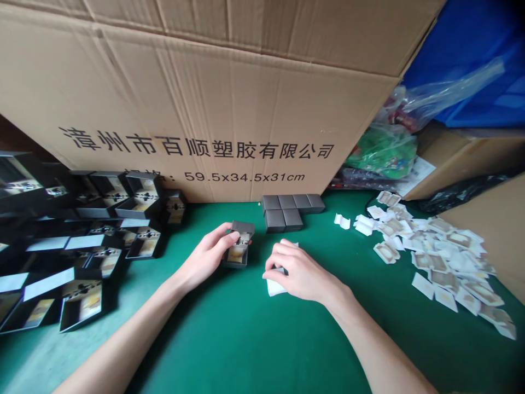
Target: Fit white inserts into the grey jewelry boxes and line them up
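Observation:
My left hand grips a small dark open box by its left side, the thumb at the lid; patterned and yellowish contents show inside. To the right, my right hand has its fingers closed on a white folded piece just above the green table. Part of that white piece is hidden under the fingers. Behind both hands, several closed dark boxes sit together in two rows.
Many open dark boxes are stacked at the left. A pile of white pieces spreads over the right side. A large cardboard carton stands at the back, with plastic bags and a blue container at the back right.

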### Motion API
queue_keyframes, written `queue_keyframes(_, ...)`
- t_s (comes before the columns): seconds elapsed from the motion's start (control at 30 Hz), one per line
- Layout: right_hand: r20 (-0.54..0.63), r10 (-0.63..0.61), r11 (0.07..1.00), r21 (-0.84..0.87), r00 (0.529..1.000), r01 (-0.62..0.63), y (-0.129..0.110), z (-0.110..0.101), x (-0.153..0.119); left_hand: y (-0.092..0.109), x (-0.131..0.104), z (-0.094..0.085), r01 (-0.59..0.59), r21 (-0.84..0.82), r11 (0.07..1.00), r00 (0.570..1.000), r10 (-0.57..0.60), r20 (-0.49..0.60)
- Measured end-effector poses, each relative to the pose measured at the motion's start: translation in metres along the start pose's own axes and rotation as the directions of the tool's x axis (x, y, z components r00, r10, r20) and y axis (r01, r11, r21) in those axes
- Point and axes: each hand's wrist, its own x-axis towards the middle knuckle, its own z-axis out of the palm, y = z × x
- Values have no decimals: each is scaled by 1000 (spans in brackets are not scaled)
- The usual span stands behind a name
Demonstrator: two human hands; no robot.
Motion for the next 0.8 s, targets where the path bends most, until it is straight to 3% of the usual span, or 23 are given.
queue_keyframes(0.17,-36,41,998,41,999,-39,0,-4,-3,-1,-1,0,20,-44,999,1000,-19,22)
queue_keyframes(0.37,48,83,996,34,995,-85,2,-13,-9,-3,-1,-3,3,-45,999,1000,-1,30)
queue_keyframes(0.6,94,116,977,170,989,-130,-2,-5,-8,-2,0,-4,3,-65,998,999,0,54)
queue_keyframes(0.7,9,129,970,205,992,-128,-3,-1,-4,2,-3,-3,8,-63,998,997,-3,76)
queue_keyframes(0.8,-190,125,966,246,974,-76,-5,3,1,5,-5,-2,14,-64,998,993,-7,117)
